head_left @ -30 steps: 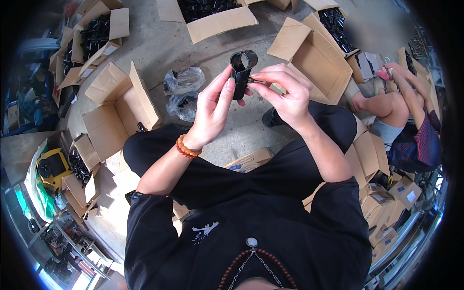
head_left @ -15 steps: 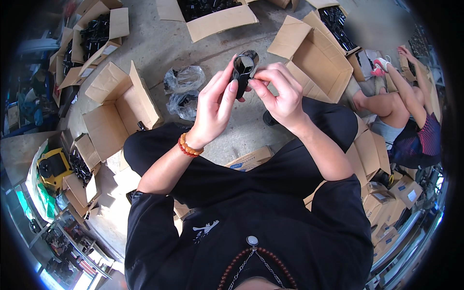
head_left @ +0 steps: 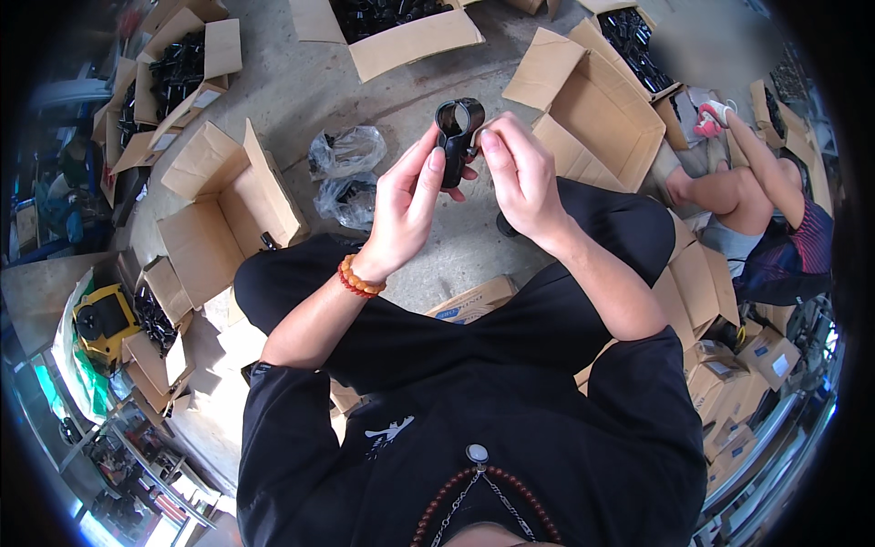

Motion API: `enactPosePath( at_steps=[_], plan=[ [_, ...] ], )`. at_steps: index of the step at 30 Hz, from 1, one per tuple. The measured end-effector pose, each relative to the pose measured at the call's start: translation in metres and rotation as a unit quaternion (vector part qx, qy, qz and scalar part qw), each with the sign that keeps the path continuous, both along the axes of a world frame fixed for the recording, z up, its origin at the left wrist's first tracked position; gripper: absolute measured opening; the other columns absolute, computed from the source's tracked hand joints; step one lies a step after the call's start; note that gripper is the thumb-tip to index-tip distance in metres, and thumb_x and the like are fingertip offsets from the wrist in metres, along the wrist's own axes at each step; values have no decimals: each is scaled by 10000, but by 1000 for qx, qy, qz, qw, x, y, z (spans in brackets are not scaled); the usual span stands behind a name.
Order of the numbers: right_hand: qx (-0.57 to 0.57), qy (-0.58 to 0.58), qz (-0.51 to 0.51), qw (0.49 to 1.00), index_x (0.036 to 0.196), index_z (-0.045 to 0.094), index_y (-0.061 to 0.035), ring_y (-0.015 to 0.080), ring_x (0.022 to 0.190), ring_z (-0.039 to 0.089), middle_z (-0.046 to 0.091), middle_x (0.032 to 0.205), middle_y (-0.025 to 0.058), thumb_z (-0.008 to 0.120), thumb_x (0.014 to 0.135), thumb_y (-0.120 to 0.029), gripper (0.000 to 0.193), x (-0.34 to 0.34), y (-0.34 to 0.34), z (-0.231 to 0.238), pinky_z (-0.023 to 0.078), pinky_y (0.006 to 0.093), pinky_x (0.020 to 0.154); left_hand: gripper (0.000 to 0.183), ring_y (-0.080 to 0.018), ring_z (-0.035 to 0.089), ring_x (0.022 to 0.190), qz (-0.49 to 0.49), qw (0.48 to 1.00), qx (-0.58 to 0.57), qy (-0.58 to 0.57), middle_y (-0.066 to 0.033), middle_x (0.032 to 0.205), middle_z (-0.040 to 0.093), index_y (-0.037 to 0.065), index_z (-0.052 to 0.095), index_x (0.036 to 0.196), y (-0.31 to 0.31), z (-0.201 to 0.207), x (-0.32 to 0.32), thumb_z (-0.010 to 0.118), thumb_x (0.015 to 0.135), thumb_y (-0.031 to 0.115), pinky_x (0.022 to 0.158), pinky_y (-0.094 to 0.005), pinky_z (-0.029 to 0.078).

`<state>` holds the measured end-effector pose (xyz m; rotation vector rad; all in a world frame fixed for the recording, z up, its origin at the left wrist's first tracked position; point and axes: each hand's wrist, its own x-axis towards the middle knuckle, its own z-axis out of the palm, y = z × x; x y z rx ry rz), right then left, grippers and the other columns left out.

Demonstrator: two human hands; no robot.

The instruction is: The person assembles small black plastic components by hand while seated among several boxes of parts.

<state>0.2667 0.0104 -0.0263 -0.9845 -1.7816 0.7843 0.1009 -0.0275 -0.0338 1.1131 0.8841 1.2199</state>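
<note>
A black ring-shaped clamp [head_left: 454, 162] is held up in front of me, its round loop at the top and its narrower body pointing down. My left hand [head_left: 403, 202] is closed on the body, thumb in front and fingers behind. My right hand [head_left: 529, 182] is at the clamp's right side, thumb and forefinger pressed together beside a small shiny bit on its edge. Whatever those fingertips pinch is too small to make out. Through the loop the grey floor shows.
An open carton [head_left: 219, 205] stands left, another [head_left: 602, 114] right. Cartons of black parts [head_left: 392, 14] lie beyond. Clear plastic bags [head_left: 346, 155] rest on the floor near my left knee. A yellow machine [head_left: 105, 319] is far left. Another person [head_left: 743, 201] sits at right.
The clamp has turned a little, so its loop shows more openly. My right hand has shifted slightly left and its fingers have curled in; the left hand keeps its hold.
</note>
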Motion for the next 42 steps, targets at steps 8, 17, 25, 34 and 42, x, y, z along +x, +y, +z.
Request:
enactPosePath(
  at_steps=[8, 17, 25, 34, 42],
  plan=[
    [94, -71, 10, 993, 907, 579, -37, 206, 654, 598, 592, 789, 75, 679, 879, -120, 133, 5, 3, 0, 491, 312, 589, 449, -134, 640, 904, 8, 999, 15, 34, -89, 1076, 618, 6, 384, 1468, -2, -2, -3, 432, 1056, 179, 713, -263, 558],
    [89, -61, 21, 994, 875, 580, -29, 243, 644, 609, 590, 769, 77, 657, 887, -106, 111, 2, 1, 7, 486, 350, 566, 440, -136, 633, 843, 36, 985, 95, 141, -109, 1056, 594, 5, 406, 1456, 1, 2, -5, 462, 1029, 95, 694, -264, 563],
    [80, -15, 41, 996, 906, 581, -23, 223, 602, 594, 586, 758, 83, 620, 913, -80, 68, 3, 2, 12, 475, 316, 543, 510, -124, 602, 736, 71, 953, 191, 225, -110, 979, 583, 7, 412, 1461, 0, 4, -7, 533, 966, 19, 671, -267, 509],
    [70, 14, 59, 996, 981, 577, -3, 154, 629, 618, 634, 798, 71, 655, 887, -82, 145, 5, -3, 10, 496, 277, 576, 557, -192, 610, 829, 100, 925, 258, 260, -154, 1066, 607, -8, 445, 1437, -1, 3, -9, 591, 900, -20, 735, -287, 517],
    [28, 63, 55, 996, 909, 594, -15, 149, 620, 624, 630, 809, 67, 646, 897, -77, 81, 5, -6, 12, 490, 267, 568, 471, -146, 611, 728, 106, 893, 311, 307, -155, 1048, 588, -94, 414, 1415, 2, 1, -10, 482, 1023, 157, 656, -266, 513]
  ],
)
